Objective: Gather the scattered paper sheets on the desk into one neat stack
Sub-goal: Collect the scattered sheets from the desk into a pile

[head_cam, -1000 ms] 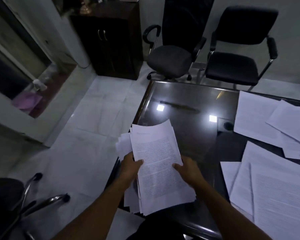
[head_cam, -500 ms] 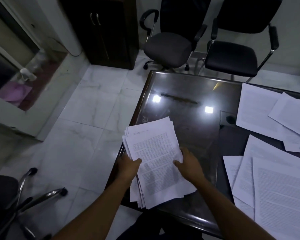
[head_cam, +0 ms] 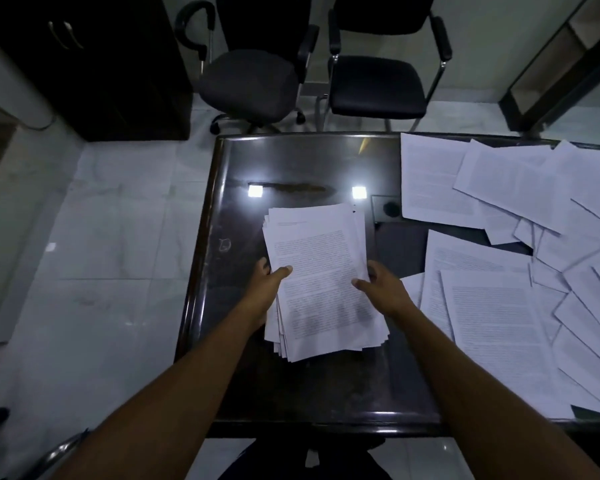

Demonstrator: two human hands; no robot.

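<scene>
A thick stack of printed paper sheets (head_cam: 321,275) is over the left part of the dark glossy desk (head_cam: 236,244), its edges still fanned at the bottom left. My left hand (head_cam: 269,284) grips the stack's left edge, thumb on top. My right hand (head_cam: 381,287) grips its right edge, thumb on top. Several loose sheets (head_cam: 499,306) lie scattered and overlapping over the right half of the desk, reaching the right frame edge.
Two black chairs (head_cam: 250,81) (head_cam: 378,81) stand beyond the desk's far edge. A dark cabinet (head_cam: 94,64) is at the back left. A chrome chair base (head_cam: 32,455) shows at the bottom left. A small square cable port (head_cam: 388,207) is set in the desk.
The stack has moved right, from hanging over the desk's left edge to fully above the desk surface, and its sheets look more aligned. The view has shifted right too.
</scene>
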